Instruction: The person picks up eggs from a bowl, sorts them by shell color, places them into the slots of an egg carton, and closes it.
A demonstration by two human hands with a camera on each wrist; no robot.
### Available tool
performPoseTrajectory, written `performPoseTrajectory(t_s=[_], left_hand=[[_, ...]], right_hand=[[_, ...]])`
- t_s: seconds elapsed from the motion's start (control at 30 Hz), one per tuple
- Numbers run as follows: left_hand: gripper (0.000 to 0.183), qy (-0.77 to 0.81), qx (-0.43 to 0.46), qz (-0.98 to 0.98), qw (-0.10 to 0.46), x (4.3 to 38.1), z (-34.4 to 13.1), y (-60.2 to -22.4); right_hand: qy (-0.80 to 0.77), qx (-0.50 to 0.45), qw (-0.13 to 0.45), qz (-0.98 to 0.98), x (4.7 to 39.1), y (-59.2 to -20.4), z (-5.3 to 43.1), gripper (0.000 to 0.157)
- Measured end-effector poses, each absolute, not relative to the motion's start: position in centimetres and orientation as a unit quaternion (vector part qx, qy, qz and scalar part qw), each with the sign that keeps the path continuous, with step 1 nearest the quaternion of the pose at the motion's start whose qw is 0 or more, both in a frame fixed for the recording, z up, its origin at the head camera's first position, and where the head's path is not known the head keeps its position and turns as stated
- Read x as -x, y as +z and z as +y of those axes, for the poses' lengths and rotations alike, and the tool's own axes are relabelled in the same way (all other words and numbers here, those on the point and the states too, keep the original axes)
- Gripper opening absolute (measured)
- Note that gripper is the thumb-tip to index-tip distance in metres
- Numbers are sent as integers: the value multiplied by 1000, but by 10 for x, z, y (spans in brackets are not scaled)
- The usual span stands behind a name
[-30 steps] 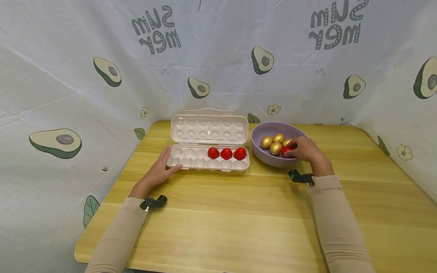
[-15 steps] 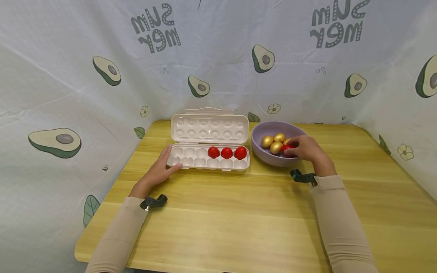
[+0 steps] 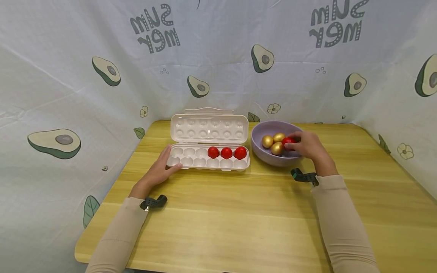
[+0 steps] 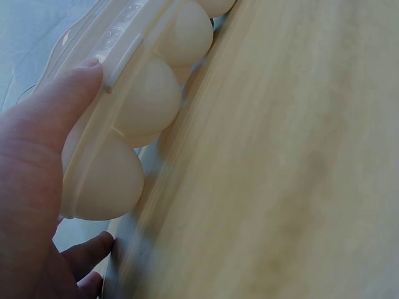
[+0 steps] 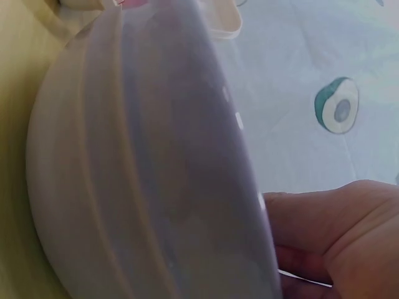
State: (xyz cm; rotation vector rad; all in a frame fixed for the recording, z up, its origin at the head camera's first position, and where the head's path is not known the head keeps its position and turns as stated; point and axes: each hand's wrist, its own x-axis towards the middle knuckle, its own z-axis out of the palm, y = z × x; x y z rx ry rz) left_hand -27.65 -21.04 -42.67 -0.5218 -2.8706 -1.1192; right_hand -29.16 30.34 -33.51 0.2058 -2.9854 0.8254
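Observation:
A white plastic egg carton [image 3: 191, 163] lies with its lid [image 3: 209, 129] tipped back. Three red eggs [image 3: 226, 153] fill the right half of its back row. My left hand [image 3: 157, 172] holds the carton's left end, thumb on the front rim [image 4: 84, 78] and the other fingers along the side. To the right stands a purple bowl [image 3: 269, 160] with gold eggs [image 3: 277, 148] in it, three of them showing. Inside it my right hand [image 3: 308, 148] pinches a red egg [image 3: 288, 142] between thumb and fingers. In the right wrist view the bowl's wall [image 5: 168, 156] hides that egg.
A wooden table [image 3: 218, 223] carries the carton and bowl. Behind and beside it hangs a pale curtain [image 3: 218, 57] printed with avocados. Dark camera mounts [image 3: 153, 202] sit on both wrists.
Between my right fingers the red egg has shifted slightly up and back within the bowl, and the gold eggs have moved a little. My left hand and the carton stay put.

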Motion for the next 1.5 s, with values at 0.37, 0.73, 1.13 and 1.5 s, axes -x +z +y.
performPoseTrajectory(t_s=[0.37,0.73,1.13,1.5], left_hand=[[94,-356,168,-919,10,278,-211,-429],[93,-354,168,-920,13,278,-210,-428],[93,-354,169,-920,15,277,-210,-427],[94,-353,168,-920,10,277,-211,-427]], right_hand=[[291,-62,41,-954,290,-331,297,46],[335,-47,81,-938,291,-331,290,50],[391,-42,127,-911,292,-333,277,49],[436,-48,170,-882,294,-336,259,54]])
